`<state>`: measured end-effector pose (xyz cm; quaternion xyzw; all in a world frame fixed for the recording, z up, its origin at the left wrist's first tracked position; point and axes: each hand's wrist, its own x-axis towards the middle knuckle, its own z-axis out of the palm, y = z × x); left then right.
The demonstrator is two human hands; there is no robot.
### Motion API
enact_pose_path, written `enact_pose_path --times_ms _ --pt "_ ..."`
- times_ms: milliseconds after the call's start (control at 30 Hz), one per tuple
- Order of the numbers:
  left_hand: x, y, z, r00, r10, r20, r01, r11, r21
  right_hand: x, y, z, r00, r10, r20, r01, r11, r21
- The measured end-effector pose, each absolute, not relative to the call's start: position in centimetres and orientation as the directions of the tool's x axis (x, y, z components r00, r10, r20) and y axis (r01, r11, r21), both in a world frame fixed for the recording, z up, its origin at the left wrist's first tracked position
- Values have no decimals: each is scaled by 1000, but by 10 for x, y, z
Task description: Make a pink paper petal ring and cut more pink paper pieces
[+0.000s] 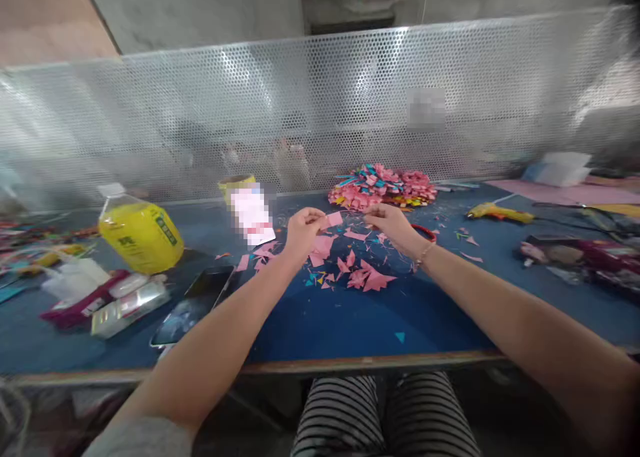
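Note:
Between the thumb and fingers of my left hand [306, 229] is a small pink paper piece [333, 219], held above the table. My right hand [389, 224] is pinched just to its right; whatever lies in the fingertips is too small to make out. Under both hands are pink paper scraps [367, 277], some with pointed edges. Behind my right wrist, a red loop [425, 232], perhaps a scissors handle, shows partly. Beyond the hands sits a pile of folded pink, blue and yellow paper pieces [383, 185].
On the blue table [360, 334], a yellow-labelled bottle [143, 234], a dark phone [195, 304] and a lit screen [253, 214] stand left. A yellow glue gun [500, 212] lies right. A perforated metal panel [325, 104] closes off the back.

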<state>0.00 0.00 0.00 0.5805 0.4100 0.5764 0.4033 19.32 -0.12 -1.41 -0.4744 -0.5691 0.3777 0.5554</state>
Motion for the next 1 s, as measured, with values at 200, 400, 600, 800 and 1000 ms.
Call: enact_pose_path --times_ms 200,400,600,800,1000 --pt "6 -5 -6 74 983 167 -157 -154 976 178 -12 -17 -107 968 225 158 240 -958" --pt "11 -9 -8 148 981 126 -244 -88 966 161 -25 -15 -162 947 276 112 295 -949" --pt "13 -13 -7 227 962 149 -101 -129 986 168 -18 -18 -124 949 288 126 303 -944" --pt "16 -17 -7 263 948 179 -43 -174 984 169 -16 -20 -120 950 289 159 306 -939" --pt "17 -14 -7 202 967 155 -107 -135 985 169 -14 -23 -139 935 326 231 351 -907"
